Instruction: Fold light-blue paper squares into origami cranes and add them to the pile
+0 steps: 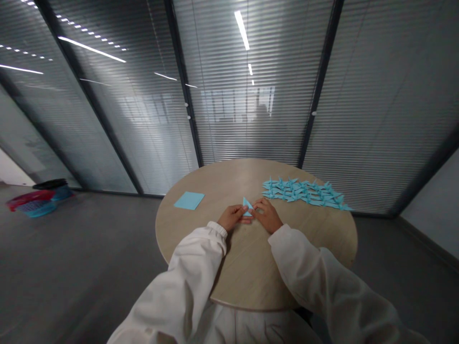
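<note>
A small light-blue folded paper triangle (pixel 247 205) stands just above the round wooden table (pixel 251 267), pinched between both hands. My left hand (pixel 232 217) grips its left side with the fingers curled. My right hand (pixel 266 215) holds its right side, fingers pressed together. Both arms are in white sleeves. A flat stack of light-blue square paper (pixel 189 200) lies to the left of my hands. Several finished blue folded paper cranes (pixel 304 192) lie in rows to the right, toward the table's far edge.
Glass walls with closed blinds (pixel 251 95) stand behind the table. Grey floor surrounds it. At the far left on the floor sit stacked plastic baskets (pixel 38 200), red, blue and black.
</note>
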